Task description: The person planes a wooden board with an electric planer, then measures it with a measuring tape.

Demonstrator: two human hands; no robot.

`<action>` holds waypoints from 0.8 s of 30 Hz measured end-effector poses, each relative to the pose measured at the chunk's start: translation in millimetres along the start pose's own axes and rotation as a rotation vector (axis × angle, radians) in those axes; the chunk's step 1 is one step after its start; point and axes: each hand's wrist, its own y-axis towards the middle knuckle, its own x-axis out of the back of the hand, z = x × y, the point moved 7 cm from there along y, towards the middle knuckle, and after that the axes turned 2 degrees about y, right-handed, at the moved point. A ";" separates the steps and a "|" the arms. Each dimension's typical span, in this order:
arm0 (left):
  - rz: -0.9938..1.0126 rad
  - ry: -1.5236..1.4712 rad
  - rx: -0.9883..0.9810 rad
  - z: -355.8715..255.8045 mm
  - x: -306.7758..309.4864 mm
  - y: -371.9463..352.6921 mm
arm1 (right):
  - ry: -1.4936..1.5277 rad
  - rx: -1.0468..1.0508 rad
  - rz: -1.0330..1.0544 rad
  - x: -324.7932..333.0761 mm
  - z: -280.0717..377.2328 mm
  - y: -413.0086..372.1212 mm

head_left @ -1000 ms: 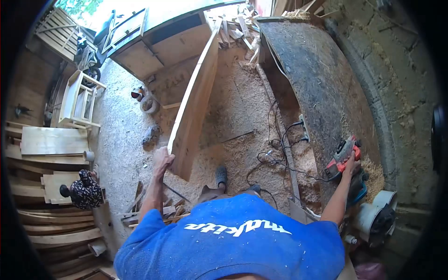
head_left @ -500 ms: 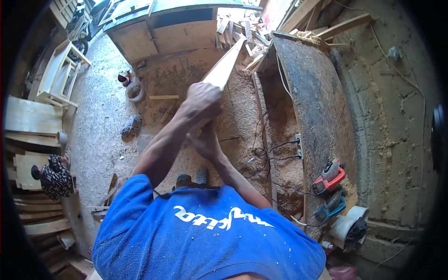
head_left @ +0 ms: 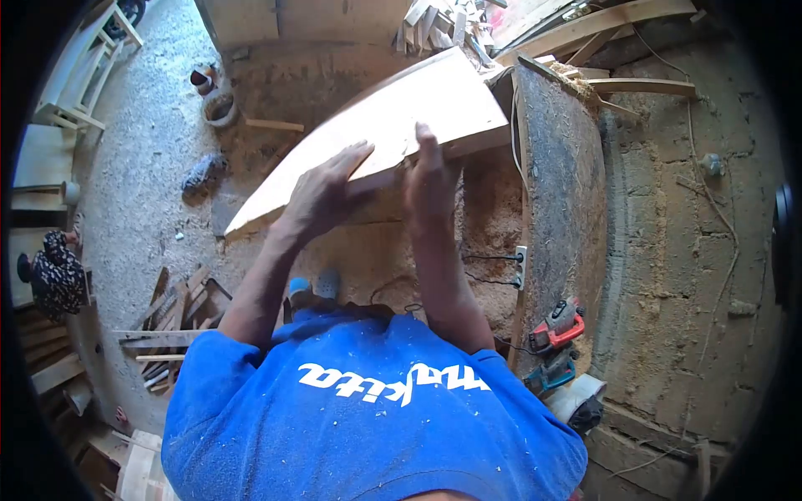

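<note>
A pale wooden board (head_left: 401,125) with one long curved edge is held up in front of me, its broad face turned upward. It tapers to a point at the lower left, and its wide, straight end is at the right. My left hand (head_left: 327,190) grips the near edge around the middle, fingers lying over the top face. Further right along that edge, my right hand (head_left: 430,179) holds the board with one digit up on the face. The fingers beneath the board are hidden, and the right hand is slightly blurred.
At right, a dusty wooden bench (head_left: 561,192) carries a red power tool (head_left: 558,327), a teal one (head_left: 551,372) and a plugged-in socket strip (head_left: 520,267). Wood offcuts (head_left: 180,305) lie at left; more scraps (head_left: 439,25) are piled ahead. A person (head_left: 58,274) sits far left.
The board has swung from pointing away, seen narrow, to lying crosswise with its broad face showing. My hands have moved apart along its near edge. The camera view has shifted too.
</note>
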 end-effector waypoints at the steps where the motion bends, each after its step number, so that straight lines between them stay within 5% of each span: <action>1: -0.122 0.086 0.016 -2.8 1.6 7.7 | 0.107 -0.064 -0.012 4.4 -7.2 12.2; 6: -0.154 0.151 -0.010 -10.1 9.9 37.3 | 0.262 -0.093 -0.012 3.7 2.6 38.9; 8: -0.154 0.181 -0.021 -3.5 12.1 43.1 | -0.092 0.109 -0.011 -0.5 17.9 34.2; 10: -0.127 0.196 -0.008 -2.0 14.8 44.7 | 0.011 -0.063 -0.065 -9.2 22.6 31.2; 13: -0.089 0.218 0.004 2.0 17.9 45.1 | 0.250 0.162 -0.099 -18.1 31.1 28.2; 24: -0.074 0.225 -0.019 2.5 20.6 50.1 | 0.262 0.125 -0.101 -16.9 24.8 31.2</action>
